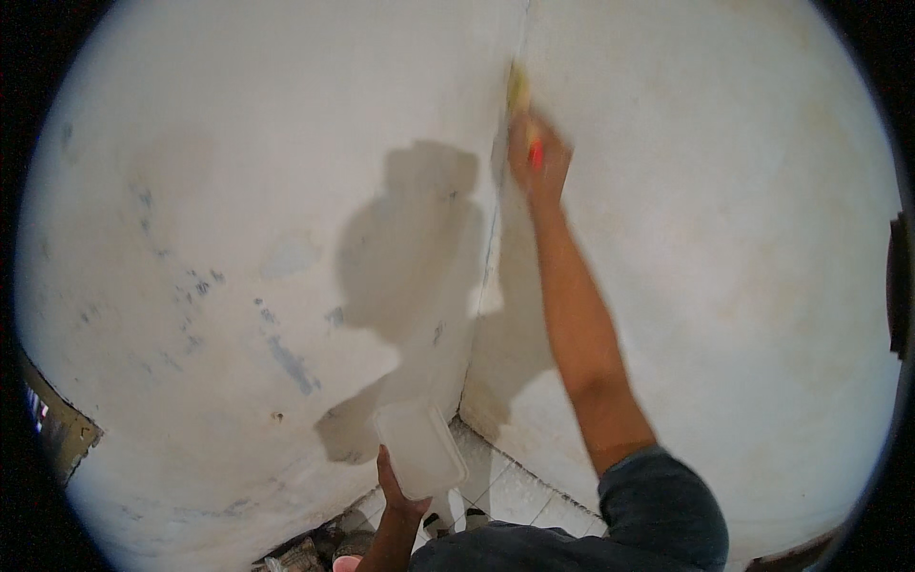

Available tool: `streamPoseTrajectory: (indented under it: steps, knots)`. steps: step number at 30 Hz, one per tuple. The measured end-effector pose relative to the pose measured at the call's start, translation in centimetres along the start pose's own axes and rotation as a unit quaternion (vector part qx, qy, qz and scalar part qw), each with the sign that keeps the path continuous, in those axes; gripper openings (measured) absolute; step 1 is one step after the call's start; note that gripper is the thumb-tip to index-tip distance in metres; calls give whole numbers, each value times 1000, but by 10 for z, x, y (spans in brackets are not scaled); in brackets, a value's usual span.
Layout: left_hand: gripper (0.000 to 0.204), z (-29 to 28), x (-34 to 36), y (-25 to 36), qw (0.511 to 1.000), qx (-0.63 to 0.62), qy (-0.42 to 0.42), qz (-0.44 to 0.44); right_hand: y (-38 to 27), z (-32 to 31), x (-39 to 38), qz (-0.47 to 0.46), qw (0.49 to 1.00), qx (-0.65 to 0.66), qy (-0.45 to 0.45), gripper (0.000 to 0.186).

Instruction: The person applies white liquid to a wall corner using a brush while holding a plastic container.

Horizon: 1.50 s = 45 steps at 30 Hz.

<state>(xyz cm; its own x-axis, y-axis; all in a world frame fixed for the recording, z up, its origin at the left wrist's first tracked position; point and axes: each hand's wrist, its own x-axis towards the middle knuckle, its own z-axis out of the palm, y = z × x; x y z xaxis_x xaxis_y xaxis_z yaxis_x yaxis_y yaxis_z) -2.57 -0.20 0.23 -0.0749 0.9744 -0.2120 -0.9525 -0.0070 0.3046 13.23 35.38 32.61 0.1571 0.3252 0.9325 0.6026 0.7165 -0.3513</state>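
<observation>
My right hand (539, 157) is raised to the corner where two off-white walls meet, closed around a paintbrush (518, 86). The brush's yellowish head lies at the corner line, and a red part of its handle shows below the fist; motion blurs both. Low in front of me, my left hand (404, 498) grips the near edge of a white rectangular plastic container (420, 446), thumb along its left side. What the container holds, if anything, cannot be made out.
Grey scuffs and bare patches mark the left wall (286, 362). Pale floor tiles (519, 498) lie below the corner, with my feet on them. Dark cluttered items (310, 553) sit at the wall's foot on the left. A dark object (897, 286) is at the far right.
</observation>
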Motion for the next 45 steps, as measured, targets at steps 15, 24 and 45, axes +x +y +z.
streamPoseTrajectory:
  steps: [15, 24, 45]
  knots:
    - [61, -1, -1, -2, 1000, 10, 6, -11, 32, -9, -107, 212, 962, -125, -119, 40]
    - [68, -8, 12, -10, 1000, 8, 0, -18, -33, -11, 121, 173, 813, 542, 124, 13]
    - [70, -11, 2, 6, 999, 12, 30, 4, -13, -6, 7, 322, 900, 288, 64, 20]
